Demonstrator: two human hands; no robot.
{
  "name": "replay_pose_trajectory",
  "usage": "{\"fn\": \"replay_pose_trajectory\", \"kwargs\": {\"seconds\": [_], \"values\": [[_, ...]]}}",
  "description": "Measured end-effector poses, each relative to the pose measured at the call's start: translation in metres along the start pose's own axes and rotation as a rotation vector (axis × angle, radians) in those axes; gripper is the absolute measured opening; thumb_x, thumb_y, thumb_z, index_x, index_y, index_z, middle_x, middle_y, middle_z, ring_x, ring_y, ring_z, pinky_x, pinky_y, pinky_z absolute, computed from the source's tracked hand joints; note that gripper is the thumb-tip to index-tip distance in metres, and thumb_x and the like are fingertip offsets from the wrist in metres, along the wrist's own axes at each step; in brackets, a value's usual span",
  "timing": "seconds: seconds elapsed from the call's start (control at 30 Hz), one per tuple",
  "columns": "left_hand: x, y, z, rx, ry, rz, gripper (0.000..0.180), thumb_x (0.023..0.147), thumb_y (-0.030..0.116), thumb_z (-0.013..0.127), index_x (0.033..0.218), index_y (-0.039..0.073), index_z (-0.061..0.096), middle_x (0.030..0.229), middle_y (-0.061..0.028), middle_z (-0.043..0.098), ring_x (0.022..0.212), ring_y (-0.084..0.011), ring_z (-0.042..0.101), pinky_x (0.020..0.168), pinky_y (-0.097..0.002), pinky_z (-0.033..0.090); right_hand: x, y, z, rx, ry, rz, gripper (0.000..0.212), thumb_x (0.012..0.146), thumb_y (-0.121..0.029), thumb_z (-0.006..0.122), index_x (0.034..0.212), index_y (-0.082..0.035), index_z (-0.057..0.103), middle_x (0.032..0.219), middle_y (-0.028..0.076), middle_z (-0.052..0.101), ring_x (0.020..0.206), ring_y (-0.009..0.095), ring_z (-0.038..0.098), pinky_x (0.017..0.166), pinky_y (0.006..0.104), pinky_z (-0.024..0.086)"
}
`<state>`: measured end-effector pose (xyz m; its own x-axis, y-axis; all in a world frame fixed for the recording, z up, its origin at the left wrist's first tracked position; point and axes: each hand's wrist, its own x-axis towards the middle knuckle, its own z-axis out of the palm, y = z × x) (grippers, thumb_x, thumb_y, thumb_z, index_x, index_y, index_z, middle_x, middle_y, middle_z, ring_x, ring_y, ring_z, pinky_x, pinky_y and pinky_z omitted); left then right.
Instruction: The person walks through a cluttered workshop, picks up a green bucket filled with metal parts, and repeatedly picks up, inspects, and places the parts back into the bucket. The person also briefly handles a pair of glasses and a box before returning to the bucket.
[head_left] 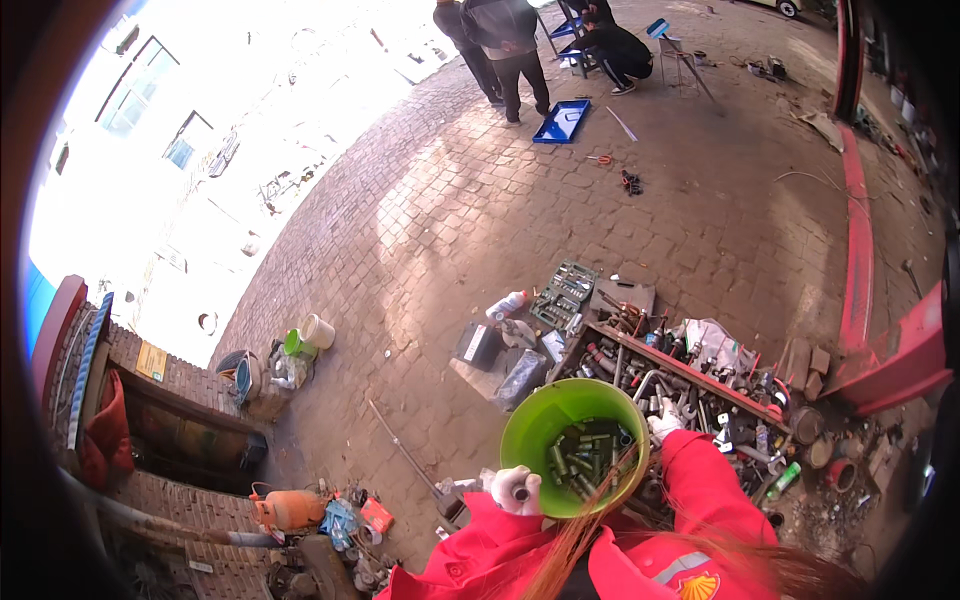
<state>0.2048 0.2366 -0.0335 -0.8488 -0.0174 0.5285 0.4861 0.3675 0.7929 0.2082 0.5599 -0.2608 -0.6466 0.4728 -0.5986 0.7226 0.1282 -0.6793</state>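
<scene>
A green bucket (518,425) stands right in front of me, with several dark metal sockets (585,462) lying loose in it. My left hand (503,484), in a white glove, is at the bucket's near left rim. Its fingers are closed round a short, ring-shaped metal socket (521,493) whose dark hole faces up. At the bucket's right rim is my right hand (664,421), also gloved in white. It is over the edge of a long tool tray (690,368) heaped with wrenches and metal parts; its fingers are too small and partly hidden to read.
Left of the tray are a green socket-set case (564,292), a white bottle (507,305) and a dark box (478,345). A long metal bar (402,445) lies on the paving. Farther off, people stand and crouch by a blue tray (562,121). A red steel post (905,350) rises at right.
</scene>
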Motion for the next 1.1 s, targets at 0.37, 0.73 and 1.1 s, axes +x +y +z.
{"fn": "replay_pose_trajectory", "kwargs": {"seconds": [0.37,0.73,1.1], "values": [[0.009,0.002,0.003,0.028,-0.028,0.179,0.027,0.081,-0.001,0.072,0.101,0.009,0.057,0.078,-0.009,0.063,0.064,-0.0255,0.059,0.06,-0.0357,0.048,-0.067,-0.077,-0.082,0.093,0.012,-0.354,0.035,0.094,-0.015,0.061,0.127,-0.002,0.061,0.117,0.015,0.071,0.107,0.025,0.068,0.093,0.0361,0.052],[0.0,0.001,-0.005,-0.526,-0.119,-0.181,0.028,0.099,0.013,0.059,0.125,0.005,0.051,0.102,-0.008,0.056,0.078,-0.0138,0.053,0.07,-0.0264,0.045,-0.203,-0.253,-0.124,0.292,-0.208,-0.717,0.031,0.098,-0.013,0.062,0.125,0.001,0.061,0.118,0.008,0.067,0.11,0.016,0.062,0.098,0.03,0.048],[0.012,0.002,-0.005,-0.492,-0.088,-0.101,0.038,0.088,0.023,0.078,0.114,0.0,0.063,0.094,-0.0101,0.062,0.076,-0.0158,0.059,0.07,-0.0279,0.048,-0.135,-0.258,0.033,-1.143,-0.828,-0.539,0.048,0.082,-0.015,0.067,0.13,-0.017,0.064,0.121,0.012,0.068,0.109,0.028,0.066,0.088,0.0403,0.053]]}}
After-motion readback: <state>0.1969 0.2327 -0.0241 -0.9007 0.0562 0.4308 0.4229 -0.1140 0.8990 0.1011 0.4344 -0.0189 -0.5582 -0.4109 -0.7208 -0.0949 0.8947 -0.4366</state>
